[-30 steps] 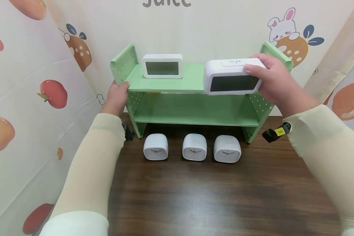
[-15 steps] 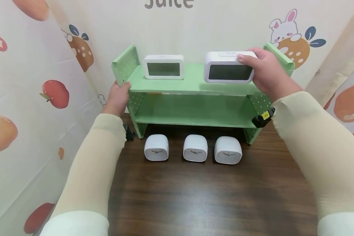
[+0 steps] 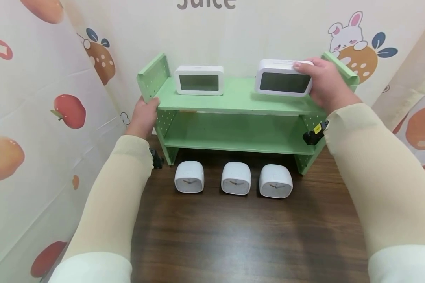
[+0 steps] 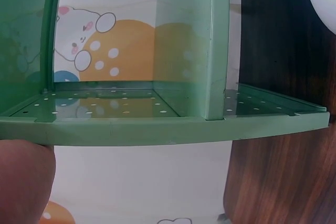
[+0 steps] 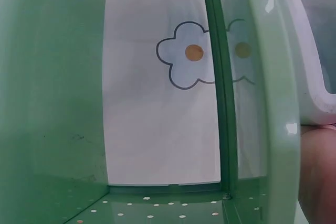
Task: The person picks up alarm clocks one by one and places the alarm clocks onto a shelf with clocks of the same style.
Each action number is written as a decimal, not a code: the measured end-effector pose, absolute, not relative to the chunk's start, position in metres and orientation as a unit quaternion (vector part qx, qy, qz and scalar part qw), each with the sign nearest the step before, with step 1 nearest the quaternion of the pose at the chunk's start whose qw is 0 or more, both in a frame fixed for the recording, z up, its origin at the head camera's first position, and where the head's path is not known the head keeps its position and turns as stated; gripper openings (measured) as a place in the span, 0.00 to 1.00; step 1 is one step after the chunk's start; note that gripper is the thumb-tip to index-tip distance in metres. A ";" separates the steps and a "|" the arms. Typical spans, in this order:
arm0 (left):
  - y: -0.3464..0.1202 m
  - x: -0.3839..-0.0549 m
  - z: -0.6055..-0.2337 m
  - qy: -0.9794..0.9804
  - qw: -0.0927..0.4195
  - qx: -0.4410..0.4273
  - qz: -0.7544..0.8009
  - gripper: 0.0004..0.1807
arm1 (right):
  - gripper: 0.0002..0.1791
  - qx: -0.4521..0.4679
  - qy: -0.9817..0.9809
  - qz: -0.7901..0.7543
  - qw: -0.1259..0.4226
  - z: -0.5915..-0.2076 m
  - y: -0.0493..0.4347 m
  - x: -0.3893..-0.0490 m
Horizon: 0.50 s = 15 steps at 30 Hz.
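A green two-tier shelf (image 3: pixel 230 105) stands against the wall. My left hand (image 3: pixel 141 118) grips the shelf's left side panel; in the left wrist view a finger (image 4: pixel 23 177) lies against the panel's edge. With my right hand (image 3: pixel 327 82), thumb in front, I hold a white digital clock (image 3: pixel 284 83) at the right part of the top tier; whether its base touches the tier I cannot tell. The right wrist view catches only a corner of this clock (image 5: pixel 317 95). A similar white digital clock (image 3: pixel 200 81) stands upright on the top tier's left part.
Three small white analog clocks stand in a row on the dark wooden surface (image 3: pixel 233 236) before the shelf: a left one (image 3: pixel 189 173), a middle one (image 3: pixel 236 175) and a right one (image 3: pixel 276 177). A fruit-patterned curtain (image 3: pixel 28 208) borders the left side.
My right hand has moved the digital clock back from in front of the shelf to over the top tier's right part, then slightly right. My left hand keeps its grip on the side panel.
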State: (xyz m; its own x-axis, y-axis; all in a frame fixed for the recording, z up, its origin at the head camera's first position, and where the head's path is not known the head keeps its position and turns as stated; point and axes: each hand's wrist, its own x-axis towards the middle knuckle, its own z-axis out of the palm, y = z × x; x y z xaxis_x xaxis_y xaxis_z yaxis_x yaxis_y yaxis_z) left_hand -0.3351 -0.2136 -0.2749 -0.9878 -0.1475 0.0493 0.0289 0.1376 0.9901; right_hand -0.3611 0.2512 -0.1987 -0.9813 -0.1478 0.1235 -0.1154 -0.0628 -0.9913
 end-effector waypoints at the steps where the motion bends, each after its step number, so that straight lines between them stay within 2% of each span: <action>1: -0.214 -0.335 -0.275 -0.751 0.067 0.041 -0.656 0.29 | 0.22 -0.095 0.685 -0.722 0.013 -0.199 0.251 -0.362; 15: -0.214 -0.336 -0.276 -0.748 0.072 0.044 -0.658 0.28 | 0.21 -0.080 0.744 -0.662 0.039 -0.205 0.242 -0.377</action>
